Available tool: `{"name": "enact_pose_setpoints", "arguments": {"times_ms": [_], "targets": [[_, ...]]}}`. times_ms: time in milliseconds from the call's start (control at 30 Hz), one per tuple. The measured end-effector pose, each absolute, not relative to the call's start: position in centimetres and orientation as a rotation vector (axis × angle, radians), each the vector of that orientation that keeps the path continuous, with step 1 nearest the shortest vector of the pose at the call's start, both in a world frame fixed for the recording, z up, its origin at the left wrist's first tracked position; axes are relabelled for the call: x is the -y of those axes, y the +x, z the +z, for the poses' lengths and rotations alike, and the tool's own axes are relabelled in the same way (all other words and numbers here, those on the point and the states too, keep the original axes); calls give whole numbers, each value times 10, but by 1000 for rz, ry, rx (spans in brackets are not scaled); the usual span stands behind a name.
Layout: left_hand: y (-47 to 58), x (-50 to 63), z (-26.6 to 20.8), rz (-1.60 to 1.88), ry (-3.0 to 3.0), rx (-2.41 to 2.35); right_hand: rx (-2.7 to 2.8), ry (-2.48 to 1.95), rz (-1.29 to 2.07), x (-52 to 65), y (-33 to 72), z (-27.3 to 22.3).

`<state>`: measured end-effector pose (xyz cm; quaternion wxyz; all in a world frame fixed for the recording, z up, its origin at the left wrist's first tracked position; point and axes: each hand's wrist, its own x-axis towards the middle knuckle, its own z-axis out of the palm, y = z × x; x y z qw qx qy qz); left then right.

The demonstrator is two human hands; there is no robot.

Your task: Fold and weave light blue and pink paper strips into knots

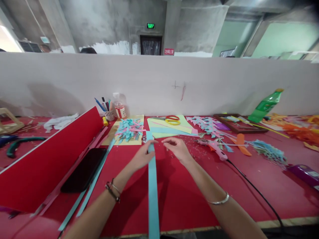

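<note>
A long light-blue paper strip runs from the table's front edge up to my left hand. The fingers and thumb of that hand are closed on the strip near its far end, which sticks out just beyond them. To the right, apart from the strip, my right hand is held in a pinch with its fingertips toward the left hand. Anything between those fingertips is too small to make out. Behind the left hand, a heap of fringed blue and pink paper lies on a yellow sheet.
Scissors rest on coloured paper sheets. A pink glue gun with a black cable lies right, near a green bottle. On the left are a black phone, more blue strips and an upright red board.
</note>
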<state>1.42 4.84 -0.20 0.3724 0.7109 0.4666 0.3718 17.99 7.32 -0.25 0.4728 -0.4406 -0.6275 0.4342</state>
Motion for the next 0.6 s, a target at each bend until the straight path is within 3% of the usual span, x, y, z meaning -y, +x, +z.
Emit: {"name": "enact_pose_setpoints", "arguments": {"times_ms": [300, 600], "targets": [[47, -21, -44, 338, 2468, -1414, 1361, -1196, 1168, -66, 165, -31], [49, -19, -40, 395, 2453, -1569, 1553, -1171, 974, -67, 166, -36]]}}
